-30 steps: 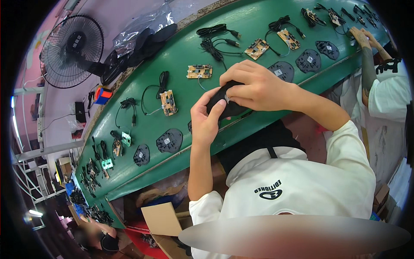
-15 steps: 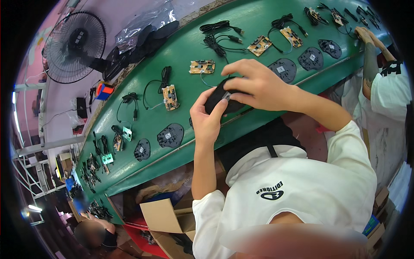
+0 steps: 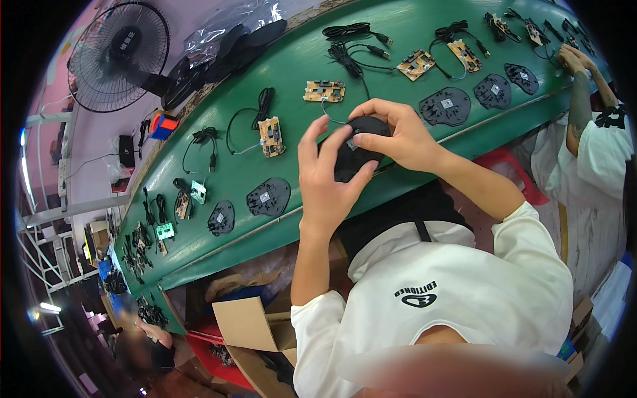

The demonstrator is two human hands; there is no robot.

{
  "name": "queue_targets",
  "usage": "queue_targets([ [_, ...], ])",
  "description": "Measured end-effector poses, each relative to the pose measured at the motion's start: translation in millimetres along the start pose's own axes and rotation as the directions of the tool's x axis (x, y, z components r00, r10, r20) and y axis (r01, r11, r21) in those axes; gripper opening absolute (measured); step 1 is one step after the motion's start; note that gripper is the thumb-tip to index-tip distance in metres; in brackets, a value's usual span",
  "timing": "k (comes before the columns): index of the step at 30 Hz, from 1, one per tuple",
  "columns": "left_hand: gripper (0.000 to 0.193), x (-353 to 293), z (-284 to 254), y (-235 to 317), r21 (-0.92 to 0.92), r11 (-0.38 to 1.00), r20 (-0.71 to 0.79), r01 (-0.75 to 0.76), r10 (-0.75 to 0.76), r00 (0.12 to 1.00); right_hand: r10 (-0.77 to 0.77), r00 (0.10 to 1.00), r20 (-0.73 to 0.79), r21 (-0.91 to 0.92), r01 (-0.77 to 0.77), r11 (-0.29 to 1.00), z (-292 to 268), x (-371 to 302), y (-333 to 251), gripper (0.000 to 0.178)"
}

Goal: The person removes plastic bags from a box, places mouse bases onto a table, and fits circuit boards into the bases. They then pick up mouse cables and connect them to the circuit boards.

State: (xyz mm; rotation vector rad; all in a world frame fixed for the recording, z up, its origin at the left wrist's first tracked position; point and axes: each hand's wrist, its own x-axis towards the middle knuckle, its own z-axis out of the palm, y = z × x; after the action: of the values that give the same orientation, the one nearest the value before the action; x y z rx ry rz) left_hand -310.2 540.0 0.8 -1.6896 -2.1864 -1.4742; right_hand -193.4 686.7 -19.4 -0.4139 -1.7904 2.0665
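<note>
Above the green bench, both my hands hold a black mouse base [image 3: 350, 166], a rounded plastic part with a small grey patch. My left hand [image 3: 326, 179] grips its left and near side, thumb at the lower edge and fingers curled over the top. My right hand [image 3: 408, 136] wraps the far right side, its thumb pressing near the grey patch. Just beyond lies a tan circuit board [image 3: 324, 91] with a thin wire running toward my hands. Part of the mouse base is hidden behind my fingers.
The green bench [image 3: 199, 255] curves past both sides. On it lie a flat mouse base [image 3: 269, 197], another mouse base [image 3: 444, 106], a cabled circuit board [image 3: 271, 137] and coiled black cables [image 3: 346, 30]. A fan [image 3: 119, 56] stands far left; a co-worker's hands [image 3: 576, 60] are far right.
The mouse base has turned so more of its surface shows. My right thumb now presses on it, and my left fingers have spread over its top. The whole view has shifted slightly.
</note>
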Motion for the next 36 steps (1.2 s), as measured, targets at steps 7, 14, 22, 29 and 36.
queue_targets([
  [7, 0.068, -10.2, -26.9, -15.3, 0.052, 0.997, 0.169, -0.057, 0.047, 0.984, 0.065, 0.998, 0.026, 0.221, -0.07, 0.973, 22.7, 5.0, 9.2, 0.032],
  [14, 0.063, -10.0, -87.2, -39.1, 0.207, 0.973, 0.079, -0.106, 0.091, 0.993, 0.123, 0.976, 0.182, 0.236, -0.165, 0.958, 46.8, 15.1, -11.7, 0.046],
  [22, 0.043, -144.0, -326.7, -168.7, 0.524, 0.717, -0.299, 0.461, -0.351, 0.887, -0.013, 1.0, 0.003, 0.12, 0.013, 0.993, -27.8, -16.9, -12.9, 0.046],
  [29, 0.043, -200.3, -328.2, -207.8, 0.386, 0.666, -0.29, 0.639, -0.57, 0.769, 0.01, 0.949, -0.316, -0.011, -0.014, 1.0, -81.5, -40.0, -5.7, 0.036],
  [36, 0.046, -195.5, -348.4, -224.5, 0.218, 0.71, -0.134, 0.669, -0.657, 0.742, -0.104, 0.906, -0.409, -0.143, 0.049, 0.988, -105.3, -32.8, -16.0, 0.037],
])
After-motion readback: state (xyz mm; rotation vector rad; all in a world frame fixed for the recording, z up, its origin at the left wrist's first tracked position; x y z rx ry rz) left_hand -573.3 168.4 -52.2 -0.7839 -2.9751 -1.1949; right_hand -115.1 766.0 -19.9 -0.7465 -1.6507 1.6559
